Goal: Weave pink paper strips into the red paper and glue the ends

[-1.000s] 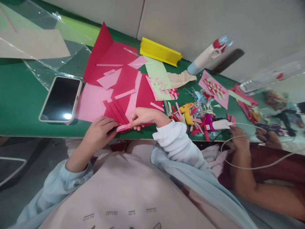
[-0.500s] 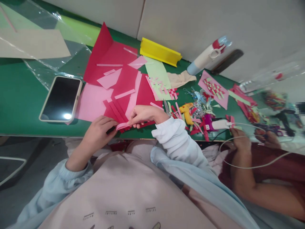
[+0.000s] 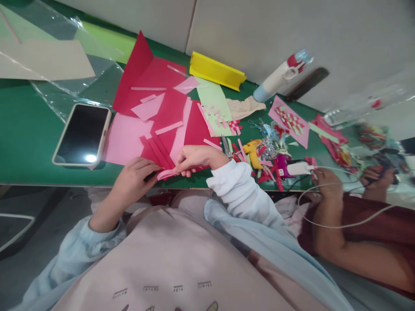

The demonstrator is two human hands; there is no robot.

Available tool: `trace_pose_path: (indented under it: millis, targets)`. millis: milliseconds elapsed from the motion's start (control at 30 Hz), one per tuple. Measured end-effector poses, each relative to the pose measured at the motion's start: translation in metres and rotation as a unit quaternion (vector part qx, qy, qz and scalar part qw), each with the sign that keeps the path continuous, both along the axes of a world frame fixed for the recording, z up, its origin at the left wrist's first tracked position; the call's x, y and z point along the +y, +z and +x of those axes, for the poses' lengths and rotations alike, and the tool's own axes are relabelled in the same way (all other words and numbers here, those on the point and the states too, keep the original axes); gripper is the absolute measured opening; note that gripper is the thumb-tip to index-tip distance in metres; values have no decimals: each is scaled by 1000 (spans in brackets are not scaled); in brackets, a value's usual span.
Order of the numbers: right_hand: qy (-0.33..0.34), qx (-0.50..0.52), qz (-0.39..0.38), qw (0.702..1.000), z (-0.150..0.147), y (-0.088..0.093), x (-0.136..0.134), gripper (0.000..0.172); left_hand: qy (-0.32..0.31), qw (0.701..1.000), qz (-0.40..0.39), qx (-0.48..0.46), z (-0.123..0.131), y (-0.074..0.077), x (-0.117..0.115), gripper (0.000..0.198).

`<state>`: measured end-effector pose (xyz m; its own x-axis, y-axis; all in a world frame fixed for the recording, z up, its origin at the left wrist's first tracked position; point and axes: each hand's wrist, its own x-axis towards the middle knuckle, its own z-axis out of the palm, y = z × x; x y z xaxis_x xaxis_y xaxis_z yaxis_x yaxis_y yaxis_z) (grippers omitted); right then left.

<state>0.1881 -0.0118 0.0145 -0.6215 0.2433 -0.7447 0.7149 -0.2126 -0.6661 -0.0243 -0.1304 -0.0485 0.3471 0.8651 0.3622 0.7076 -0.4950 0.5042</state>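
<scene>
Pink strip (image 3: 166, 174), one, pinched in grip of right hand (image 3: 193, 159), grip of left hand (image 3: 134, 178) unclear, one phone (image 3: 81, 134)

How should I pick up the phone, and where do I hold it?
Maybe pinch the phone across its long sides, at the near end, with the left hand, the closer one. Come from the front: green tabletop shows there, while see-through plastic lies by its far end and pink paper by its right side. It lies flat and is narrower across than along.
</scene>
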Motion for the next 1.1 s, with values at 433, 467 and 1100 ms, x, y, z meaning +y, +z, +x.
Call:
trace_pose_path:
  millis: [433,467,1100]
  targets:
    - [-17,42,-28,999,4,-5,1,21,1,1000,6,-5,0,0,0,22]
    - [-21,47,-29,998,3,-4,0,20,0,1000,6,-3,0,0,0,22]
    - [-41,-27,-25,998,-4,-5,-2,20,-17,999,48,14,-1,-3,0,18]
